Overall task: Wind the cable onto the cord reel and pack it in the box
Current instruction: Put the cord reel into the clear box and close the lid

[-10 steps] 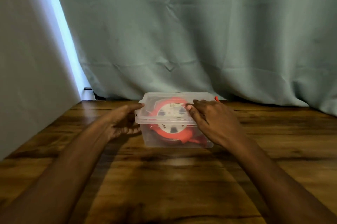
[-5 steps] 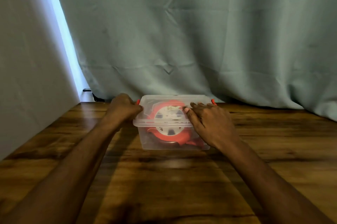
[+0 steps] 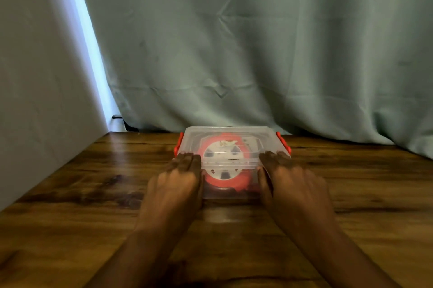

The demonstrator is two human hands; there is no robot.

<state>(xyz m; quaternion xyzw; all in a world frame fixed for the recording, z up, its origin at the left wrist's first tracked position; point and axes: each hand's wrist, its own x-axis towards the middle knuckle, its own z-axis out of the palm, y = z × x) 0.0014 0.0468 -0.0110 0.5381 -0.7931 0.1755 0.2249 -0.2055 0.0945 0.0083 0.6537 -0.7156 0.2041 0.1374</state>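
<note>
Wooden table (image 3: pixel 93 194): lidded clear box (image 3: pixel 230 134) holds orange reel (image 3: pixel 222 159); both hands flat, pressing lid.

The scene is dim and soft. Cool daylight enters through a bright gap (image 3: pixel 82 37) left of the curtain (image 3: pixel 257 41). The counter (image 3: pixel 82 189) shows faint glare, and both hands are motion-blurred.

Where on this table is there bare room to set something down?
Bare wood on the table lies left of the left hand up to the wall, and right of the right hand toward the curtain. The middle is crowded: both hands press the box holding the reel.
</note>
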